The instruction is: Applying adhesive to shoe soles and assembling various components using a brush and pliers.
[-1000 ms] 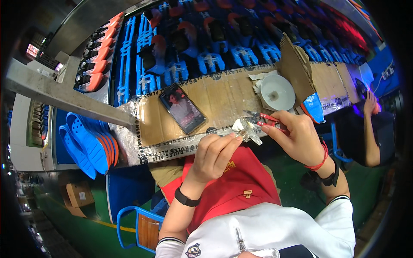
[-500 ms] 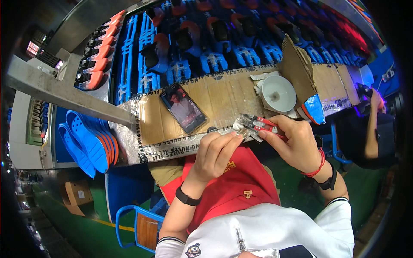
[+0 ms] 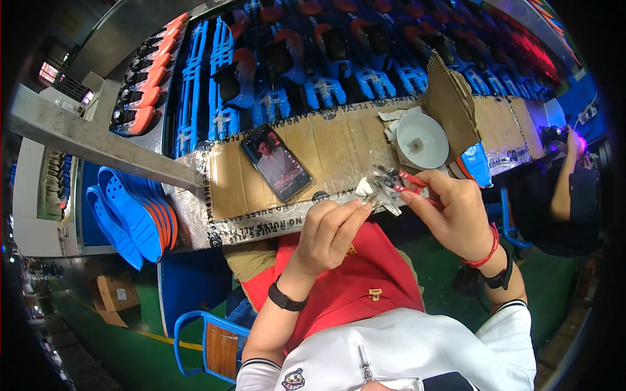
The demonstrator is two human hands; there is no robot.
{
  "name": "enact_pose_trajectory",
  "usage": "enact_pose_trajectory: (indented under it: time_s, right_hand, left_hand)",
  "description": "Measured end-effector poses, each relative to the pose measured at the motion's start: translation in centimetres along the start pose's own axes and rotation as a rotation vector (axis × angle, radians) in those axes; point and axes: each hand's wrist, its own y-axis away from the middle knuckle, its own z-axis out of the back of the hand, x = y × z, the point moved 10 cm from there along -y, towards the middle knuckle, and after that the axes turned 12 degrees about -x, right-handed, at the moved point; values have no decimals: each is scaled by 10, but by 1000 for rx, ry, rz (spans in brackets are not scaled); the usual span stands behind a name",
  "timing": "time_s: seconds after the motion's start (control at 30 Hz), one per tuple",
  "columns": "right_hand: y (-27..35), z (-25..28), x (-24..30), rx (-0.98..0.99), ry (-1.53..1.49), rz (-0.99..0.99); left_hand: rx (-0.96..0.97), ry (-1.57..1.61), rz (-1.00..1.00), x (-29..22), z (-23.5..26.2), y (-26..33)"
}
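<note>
My right hand [image 3: 456,208] is closed around the red handles of small hand snips [image 3: 409,184], whose dark jaws point left. The handles are spread apart. To its left, my left hand [image 3: 328,236] pinches a small white and silvery piece [image 3: 365,189] between thumb and fingertips. The piece is too small and glary to name. It sits right at the snips' jaws, above the front edge of the cardboard-covered worktop [image 3: 332,150]. Whether the jaws touch it I cannot tell.
A phone [image 3: 277,163] lies on the worktop, with a white bowl [image 3: 433,151] and an upright cardboard flap [image 3: 452,107] to its right. Blue clogs [image 3: 134,218] hang over the left end. Blue and orange shoes [image 3: 280,55] fill the line behind. Another person's arm [image 3: 566,182] shows far right.
The snips' handles have spread apart and their jaws have shifted slightly up. My right hand has moved a little right and down. My left hand stays nearly in place.
</note>
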Motion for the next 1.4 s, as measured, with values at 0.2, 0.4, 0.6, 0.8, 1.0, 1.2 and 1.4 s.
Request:
enact_pose_trajectory:
  time_s: [0.2,0.4,0.6,0.8,1.0,1.2,1.4]
  right_hand:
    - [-5,9,4,24,82,54]
    - [-4,4,11,32,149,146]
    - [-5,7,15,-44,184,192]
    - [-3,11,14,51,99,107]
    - [-7,1,10,19,137,134]
    - [-6,13,12,-25,87,116]
    - [-2,9,18,37,154,188]
  left_hand:
    - [-4,-22,10,2,3,2]
    - [-13,-20,-23,-2,2,1]
    - [0,-5,-29,-4,1,3]
    - [6,-35,-23,1,2,4]
    - [-2,-16,-32,-5,2,1]
    - [-1,-13,-21,-1,2,4]
    - [-17,-21,-23,-1,3,1]
